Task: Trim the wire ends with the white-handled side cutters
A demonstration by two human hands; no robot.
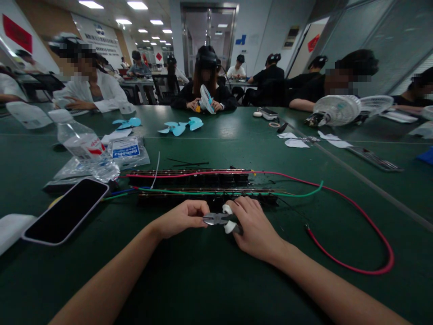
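My right hand (252,225) is wrapped round the white-and-grey handles of cutting pliers (216,219), whose jaws point left. My left hand (182,219) is closed at the tip of the jaws, thumb and fingers pinched; what lies between them is too small to make out. Just beyond both hands are two long black strips (189,178) lying side by side. A red wire (287,176) runs along the far strip and loops round to the right. Along the near strip lies a green wire (301,195). A pale cable tie (156,169) sticks up at the left.
On the left are a phone (67,212), a white object (13,230), a plastic bottle (79,140) and a labelled bag (126,151). Blue fan blades (174,128) lie farther back. A person opposite holds a small fan (206,99). Tools in a tray (375,159) lie right.
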